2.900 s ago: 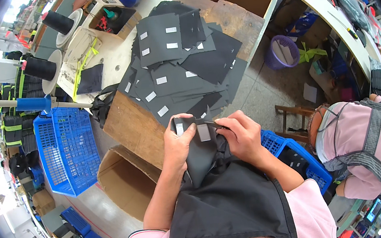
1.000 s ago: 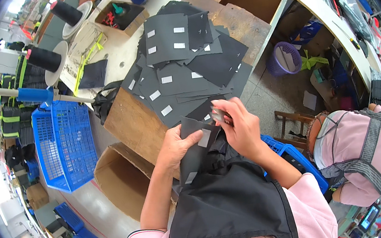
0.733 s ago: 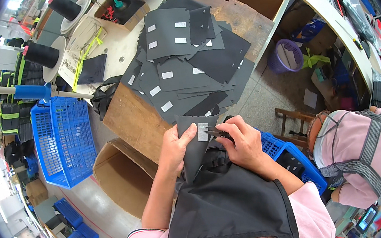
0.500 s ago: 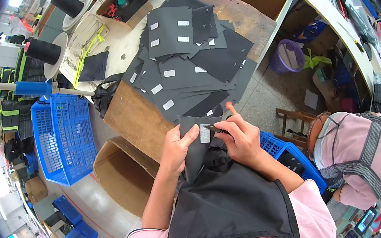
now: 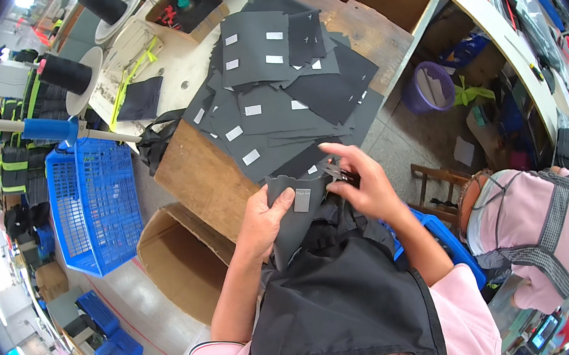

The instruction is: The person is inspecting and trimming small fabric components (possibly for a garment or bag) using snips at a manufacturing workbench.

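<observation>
The left hand (image 5: pixel 266 216) pinches a dark grey fabric panel (image 5: pixel 294 222) with a small white label (image 5: pixel 302 199) on it, thumb on top and fingers curled underneath, holding it up over the lap just in front of the near edge of the wooden surface (image 5: pixel 201 183). The right hand (image 5: pixel 363 186) is closed around a small dark metal tool (image 5: pixel 340 174), seemingly thread snips, though it is too small to tell for sure, with its tip at the top edge of the held panel. Judging from how things lie, a good share of the work looks done: a spread pile of cut panels (image 5: pixel 276 101), each bearing white labels, fans across the surface just beyond the hands, while a black apron-like cloth (image 5: pixel 344 304) drapes over the lap and hides whatever may be left beneath. How many pieces remain cannot be told. Room is tight on the right, where a blue crate (image 5: pixel 446 243) sits close to the right forearm and a seated person in a pink shirt (image 5: pixel 542 218) is nearby. On the left there is more freedom: an open cardboard box (image 5: pixel 182 266) sits below the surface's edge, with a blue plastic basket (image 5: pixel 91 203) beyond it. The far side of the surface is crowded with thread cones (image 5: pixel 65 73).
</observation>
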Tool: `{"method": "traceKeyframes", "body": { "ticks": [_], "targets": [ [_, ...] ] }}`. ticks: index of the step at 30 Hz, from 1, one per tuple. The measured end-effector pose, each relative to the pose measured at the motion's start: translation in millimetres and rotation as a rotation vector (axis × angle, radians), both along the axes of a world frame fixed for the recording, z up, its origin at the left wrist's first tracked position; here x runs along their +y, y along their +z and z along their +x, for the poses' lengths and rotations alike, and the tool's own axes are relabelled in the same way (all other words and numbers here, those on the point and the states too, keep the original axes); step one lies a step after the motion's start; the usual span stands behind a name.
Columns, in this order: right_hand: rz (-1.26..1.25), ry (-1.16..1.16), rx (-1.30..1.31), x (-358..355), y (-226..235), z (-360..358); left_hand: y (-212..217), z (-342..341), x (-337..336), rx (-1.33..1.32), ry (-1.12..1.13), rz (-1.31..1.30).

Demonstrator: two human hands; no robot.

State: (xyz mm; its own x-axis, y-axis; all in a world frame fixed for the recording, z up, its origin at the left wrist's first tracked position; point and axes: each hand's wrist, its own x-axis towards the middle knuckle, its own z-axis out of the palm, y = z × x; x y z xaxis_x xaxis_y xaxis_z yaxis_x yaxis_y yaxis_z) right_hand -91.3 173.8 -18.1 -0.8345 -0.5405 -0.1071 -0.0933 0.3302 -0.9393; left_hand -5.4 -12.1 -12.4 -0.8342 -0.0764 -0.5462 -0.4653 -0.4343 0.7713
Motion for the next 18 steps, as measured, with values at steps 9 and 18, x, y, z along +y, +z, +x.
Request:
{"method": "traceKeyframes", "body": {
  "ticks": [9,18],
  "targets": [
    [-0.053,0.240,-0.303,-2,-21,-6,-15,-5,4,-0.026,0.068,0.323],
    [0.066,-0.133,0.351,-5,-1,33,-4,-5,-2,-0.063,0.000,-0.008]
  ]
}}
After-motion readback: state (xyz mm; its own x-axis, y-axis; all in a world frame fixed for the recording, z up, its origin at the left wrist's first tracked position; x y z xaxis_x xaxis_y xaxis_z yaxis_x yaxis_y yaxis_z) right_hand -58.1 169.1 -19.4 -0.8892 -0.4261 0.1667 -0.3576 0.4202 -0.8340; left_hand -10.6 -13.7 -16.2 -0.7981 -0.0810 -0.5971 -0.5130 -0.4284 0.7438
